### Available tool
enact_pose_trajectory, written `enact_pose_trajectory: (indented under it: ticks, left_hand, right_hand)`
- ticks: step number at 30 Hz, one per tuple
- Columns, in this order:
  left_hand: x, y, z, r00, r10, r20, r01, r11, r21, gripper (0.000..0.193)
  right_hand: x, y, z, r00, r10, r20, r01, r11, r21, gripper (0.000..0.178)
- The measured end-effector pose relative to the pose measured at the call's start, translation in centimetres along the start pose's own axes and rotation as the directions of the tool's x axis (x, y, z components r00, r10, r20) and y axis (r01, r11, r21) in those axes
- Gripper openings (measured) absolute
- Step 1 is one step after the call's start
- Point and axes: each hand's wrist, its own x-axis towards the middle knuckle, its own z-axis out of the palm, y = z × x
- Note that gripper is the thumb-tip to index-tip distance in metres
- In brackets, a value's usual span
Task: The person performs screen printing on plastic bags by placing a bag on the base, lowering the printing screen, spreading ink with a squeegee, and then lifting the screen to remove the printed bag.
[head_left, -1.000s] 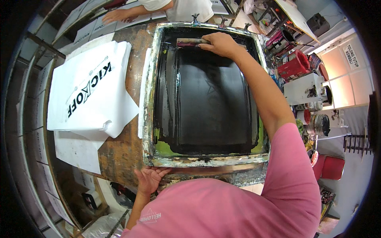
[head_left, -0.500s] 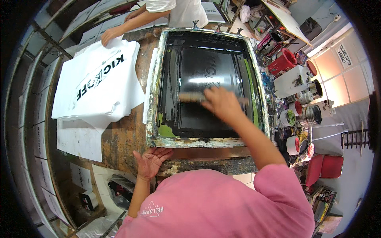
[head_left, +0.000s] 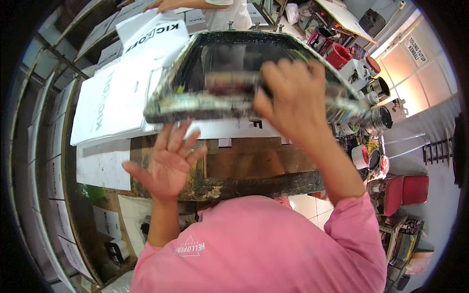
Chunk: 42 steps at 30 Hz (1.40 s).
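A screen-printing frame [head_left: 205, 103] is tilted, its near rail raised off the wooden table and its far side by the clamps. Black ink covers its mesh. My right hand [head_left: 295, 100] is closed around the wooden handle of a squeegee [head_left: 227, 80], over the near rail; both are blurred. My left hand [head_left: 168, 168] is open, palm up and fingers spread, just below the rail's left part; whether the fingertips touch it I cannot tell. Under the frame lies a white sheet [head_left: 220, 129] with black print partly showing.
Left of the frame is a stack of printed white sheets [head_left: 110, 110]. Across the table, a co-worker's hand [head_left: 168, 5] is by a lifted printed sheet [head_left: 156, 31]. Ink tubs [head_left: 360, 156] and cans crowd the right side. A drying rack [head_left: 56, 146] stands at far left.
The frame's near side has risen from the table, uncovering a sheet. My right hand rose with the squeegee toward the near rail. My left hand moved up. The co-worker's sheet lifted away.
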Motion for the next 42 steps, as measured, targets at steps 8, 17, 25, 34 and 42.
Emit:
enact_pose_trajectory:
  ticks: [8,17,25,34,42]
  left_hand:
    - [-1.1,-8.2,-6.0,0.968,0.098,-0.230,0.222,-0.763,0.607,0.094]
    - [1.0,-9.6,-5.2,0.953,0.078,-0.294,0.266,-0.681,0.682,0.099]
    - [10.4,-6.2,-1.4,0.834,0.536,-0.127,0.258,-0.176,0.950,0.028]
    - [6.0,4.7,-8.1,0.628,0.581,-0.517,0.409,0.318,0.855,0.045]
    - [1.4,22.8,-20.6,0.654,0.504,-0.564,0.477,0.305,0.824,0.061]
  right_hand:
    - [7.9,3.0,-1.9,0.977,-0.107,-0.183,0.114,0.993,0.029,0.033]
    - [12.8,2.3,-4.0,0.967,0.164,-0.195,-0.140,0.982,0.127,0.040]
    - [14.0,2.8,-4.2,0.968,0.202,-0.152,-0.168,0.964,0.206,0.042]
    - [13.4,3.2,-4.3,0.971,0.165,-0.171,-0.127,0.968,0.217,0.043]
    - [13.0,2.8,-4.8,0.985,0.173,-0.030,-0.169,0.981,0.100,0.045]
